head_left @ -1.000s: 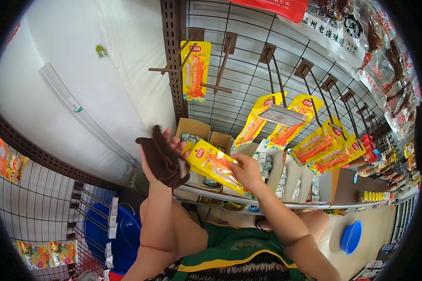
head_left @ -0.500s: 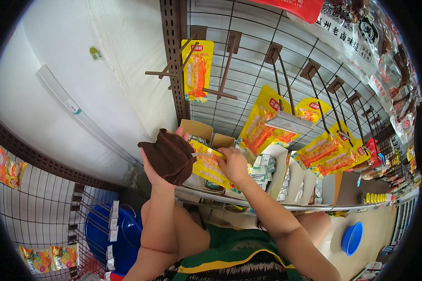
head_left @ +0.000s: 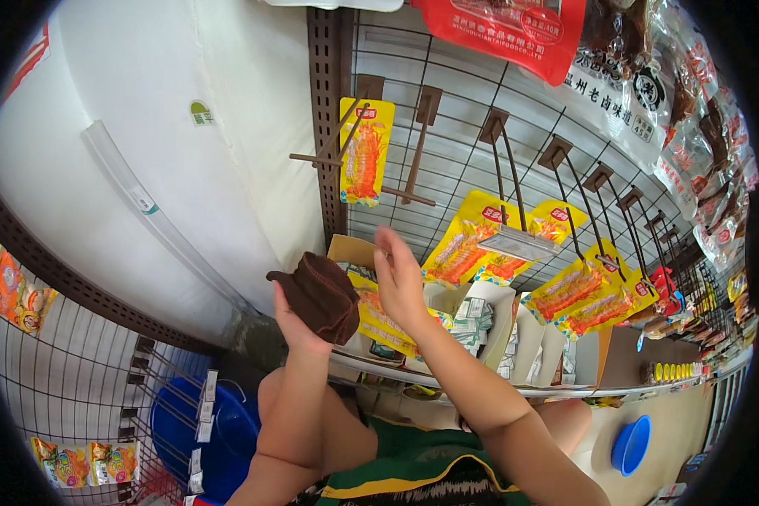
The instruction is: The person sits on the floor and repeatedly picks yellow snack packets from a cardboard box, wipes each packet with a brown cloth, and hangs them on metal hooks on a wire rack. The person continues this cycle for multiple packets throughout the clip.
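A dark brown cloth (head_left: 319, 295) lies bunched in my left hand (head_left: 293, 325), whose thumb shows along the cloth's near side; its other fingers are hidden. My right hand (head_left: 403, 282) is raised just right of the cloth, fingers stretched upward and holding nothing. Behind my right wrist, a yellow snack packet (head_left: 386, 327) slants over the boxes, one end against the cloth. Whether my left hand also grips this packet, I cannot tell. Ahead, another yellow packet with a shrimp-like picture (head_left: 364, 156) hangs on a brown rack hook.
More yellow packets (head_left: 464, 244) hang on hooks to the right, above open cardboard boxes of small sachets (head_left: 472, 320). Hooks jut from the wire grid toward me. A white wall panel (head_left: 253, 152) stands left. Blue tubs (head_left: 631, 445) sit low on both sides; clear meat packs (head_left: 691, 126) hang upper right.
My right hand has let go of the yellow packet and lifted up and slightly left, its fingers now straightened. The cloth stays in my left hand. The whole view has shifted a little.
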A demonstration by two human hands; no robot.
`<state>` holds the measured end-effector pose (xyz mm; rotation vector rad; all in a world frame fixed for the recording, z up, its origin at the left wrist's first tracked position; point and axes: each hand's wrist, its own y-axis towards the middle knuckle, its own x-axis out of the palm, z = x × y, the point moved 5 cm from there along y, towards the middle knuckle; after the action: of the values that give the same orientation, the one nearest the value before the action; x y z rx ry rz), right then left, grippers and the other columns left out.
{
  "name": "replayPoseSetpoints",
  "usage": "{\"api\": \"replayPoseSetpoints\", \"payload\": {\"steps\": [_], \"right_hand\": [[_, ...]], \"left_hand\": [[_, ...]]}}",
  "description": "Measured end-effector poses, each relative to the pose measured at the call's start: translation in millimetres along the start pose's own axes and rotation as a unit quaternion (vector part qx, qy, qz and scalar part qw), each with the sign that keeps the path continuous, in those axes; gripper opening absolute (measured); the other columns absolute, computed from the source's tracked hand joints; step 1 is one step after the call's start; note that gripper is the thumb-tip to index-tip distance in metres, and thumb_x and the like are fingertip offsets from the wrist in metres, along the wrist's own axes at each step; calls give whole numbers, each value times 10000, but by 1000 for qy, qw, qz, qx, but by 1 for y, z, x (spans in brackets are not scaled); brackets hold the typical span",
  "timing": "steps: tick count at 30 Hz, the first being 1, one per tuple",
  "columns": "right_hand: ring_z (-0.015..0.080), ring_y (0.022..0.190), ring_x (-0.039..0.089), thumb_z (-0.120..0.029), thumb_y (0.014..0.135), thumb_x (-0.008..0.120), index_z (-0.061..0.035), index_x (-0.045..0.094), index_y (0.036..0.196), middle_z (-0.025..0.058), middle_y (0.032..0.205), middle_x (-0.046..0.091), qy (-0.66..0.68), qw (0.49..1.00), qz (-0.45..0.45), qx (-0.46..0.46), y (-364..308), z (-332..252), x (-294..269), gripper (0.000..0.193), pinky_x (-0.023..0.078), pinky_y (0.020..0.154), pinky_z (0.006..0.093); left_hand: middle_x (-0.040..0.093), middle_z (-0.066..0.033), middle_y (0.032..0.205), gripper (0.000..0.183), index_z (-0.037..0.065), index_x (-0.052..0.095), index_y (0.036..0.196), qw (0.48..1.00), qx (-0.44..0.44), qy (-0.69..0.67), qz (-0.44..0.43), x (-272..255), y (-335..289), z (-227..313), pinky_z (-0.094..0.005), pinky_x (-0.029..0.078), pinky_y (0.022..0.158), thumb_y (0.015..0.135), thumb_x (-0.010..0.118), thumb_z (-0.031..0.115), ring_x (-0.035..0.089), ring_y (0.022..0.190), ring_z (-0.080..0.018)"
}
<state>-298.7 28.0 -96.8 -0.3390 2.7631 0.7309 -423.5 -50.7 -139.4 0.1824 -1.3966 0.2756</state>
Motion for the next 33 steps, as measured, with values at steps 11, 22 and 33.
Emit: {"api": "replayPoseSetpoints", "payload": {"steps": [11,22,33], "right_hand": [[270,985,486,-130,825,594,21,394,1230,172,1074,501,-19,978,202,-48,102,6,23,476,391,863,357],[67,668,479,-90,868,557,11,568,881,0,740,544,133,978,157,31,91,-2,18,102,405,620,213],[16,665,484,-51,875,539,-16,571,851,-30,753,572,266,961,-21,73,9,-67,-12,54,389,597,171]], "left_hand": [[472,-63,1258,530,127,408,1280,999,-19,-15,40,3,-1,-3,-411,369,961,919,294,498,461,1145,-255],[468,-65,1266,551,129,416,1276,1000,3,-9,2,2,2,10,-424,368,958,907,313,525,462,1143,-260],[455,-103,1286,602,66,404,1286,996,46,-15,-72,20,-8,39,-429,347,983,907,304,522,445,1165,-280]]}}
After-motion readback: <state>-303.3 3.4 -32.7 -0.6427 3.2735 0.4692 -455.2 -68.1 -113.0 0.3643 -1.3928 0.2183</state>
